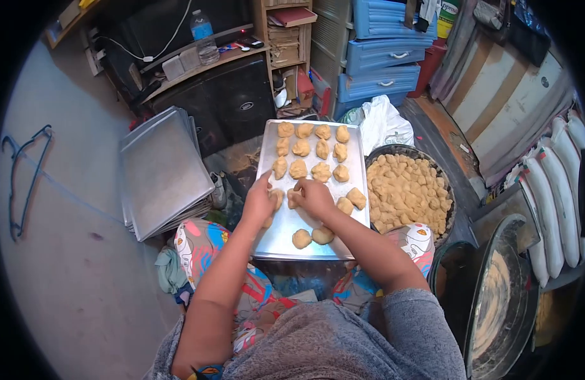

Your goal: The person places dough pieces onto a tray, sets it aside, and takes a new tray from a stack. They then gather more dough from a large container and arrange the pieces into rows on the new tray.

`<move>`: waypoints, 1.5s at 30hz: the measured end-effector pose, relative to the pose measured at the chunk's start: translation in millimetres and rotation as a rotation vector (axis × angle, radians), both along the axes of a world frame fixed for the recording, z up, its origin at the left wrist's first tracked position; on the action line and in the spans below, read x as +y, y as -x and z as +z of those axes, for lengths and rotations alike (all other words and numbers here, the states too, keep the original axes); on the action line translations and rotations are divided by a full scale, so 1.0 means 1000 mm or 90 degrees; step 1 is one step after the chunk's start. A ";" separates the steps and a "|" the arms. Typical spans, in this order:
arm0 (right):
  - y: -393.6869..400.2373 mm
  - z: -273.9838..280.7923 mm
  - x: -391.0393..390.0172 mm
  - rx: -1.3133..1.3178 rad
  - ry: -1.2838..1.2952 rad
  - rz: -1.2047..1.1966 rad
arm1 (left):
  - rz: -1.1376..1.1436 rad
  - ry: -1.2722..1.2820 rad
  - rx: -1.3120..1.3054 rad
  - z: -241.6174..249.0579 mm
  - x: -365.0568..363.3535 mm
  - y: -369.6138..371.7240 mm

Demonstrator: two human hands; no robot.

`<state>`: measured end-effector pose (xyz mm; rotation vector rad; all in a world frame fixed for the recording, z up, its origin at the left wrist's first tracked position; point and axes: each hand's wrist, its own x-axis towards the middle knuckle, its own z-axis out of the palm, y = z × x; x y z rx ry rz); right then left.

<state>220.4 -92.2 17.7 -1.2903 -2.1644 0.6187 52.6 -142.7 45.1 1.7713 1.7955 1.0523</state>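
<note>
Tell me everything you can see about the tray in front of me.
The tray is rectangular, silvery and metal-looking, with a low raised rim. It looks flat, its long sides running away from you and its near end between your knees. Lumpy tan dough pieces sit on it: three rows of four at the far end, looser ones nearer. Your left hand and right hand are at pieces; whether they touch the metal is unclear.

Blue drawers (382, 56) stand beside an open wooden shelf (286, 38) holding papers.
</note>
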 end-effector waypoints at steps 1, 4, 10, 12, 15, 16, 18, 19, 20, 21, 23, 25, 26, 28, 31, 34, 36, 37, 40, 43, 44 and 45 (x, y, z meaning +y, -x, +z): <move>0.002 0.015 -0.005 -0.022 0.103 0.004 | 0.076 -0.105 0.029 -0.006 0.005 0.003; -0.007 0.020 -0.014 -0.016 -0.050 -0.019 | 0.052 -0.044 0.117 -0.019 0.009 0.018; -0.034 0.028 -0.023 -0.009 0.088 0.008 | -0.045 0.007 0.066 -0.017 -0.005 0.022; -0.035 0.026 -0.027 0.065 0.041 -0.053 | -0.054 0.018 0.091 -0.014 -0.004 0.019; -0.043 0.031 -0.026 0.038 0.091 -0.055 | -0.046 0.010 0.172 -0.003 -0.008 0.009; -0.048 0.032 -0.024 0.038 0.090 -0.062 | -0.024 -0.008 0.229 0.000 -0.008 0.005; -0.056 0.037 -0.021 0.006 0.008 -0.070 | -0.023 -0.036 0.241 0.004 -0.010 -0.004; -0.064 0.046 -0.019 0.046 -0.030 -0.089 | -0.051 -0.060 0.262 0.007 -0.009 -0.008; -0.074 0.055 -0.019 0.055 -0.047 -0.118 | -0.078 -0.085 0.283 0.008 -0.009 -0.012; -0.087 0.064 -0.018 0.006 -0.006 -0.134 | -0.082 -0.080 0.299 0.007 -0.007 -0.017; -0.114 0.062 -0.019 -0.045 0.033 -0.150 | -0.096 -0.003 0.332 0.010 -0.004 -0.022; -0.133 0.039 -0.017 -0.055 0.105 -0.155 | -0.102 0.069 0.362 0.012 -0.002 -0.026; -0.135 0.028 -0.018 -0.056 0.101 -0.152 | -0.100 0.075 0.363 0.012 -0.001 -0.026; -0.128 0.022 -0.027 -0.076 0.094 -0.154 | -0.093 0.083 0.365 0.006 -0.004 -0.028; -0.120 0.020 -0.031 -0.160 0.055 -0.100 | -0.096 -0.109 0.319 0.001 -0.005 -0.045; -0.115 0.012 -0.026 -0.209 0.019 -0.080 | -0.188 -0.148 0.305 -0.010 0.006 -0.069; -0.111 0.014 -0.021 -0.128 0.075 -0.116 | -0.201 -0.080 0.289 -0.014 0.012 -0.077; -0.110 0.014 -0.020 -0.131 0.071 -0.109 | -0.217 -0.012 0.273 -0.014 0.012 -0.081; -0.106 0.012 -0.017 -0.130 0.072 -0.140 | -0.196 0.021 0.351 -0.005 0.009 -0.088; -0.107 0.009 -0.019 -0.104 0.023 -0.218 | -0.177 -0.203 0.327 -0.020 0.012 -0.098; -0.109 0.009 -0.018 -0.099 0.026 -0.215 | -0.175 -0.199 0.332 -0.023 0.014 -0.103; -0.114 0.010 -0.016 -0.125 0.072 -0.206 | -0.219 -0.135 0.352 -0.022 0.019 -0.109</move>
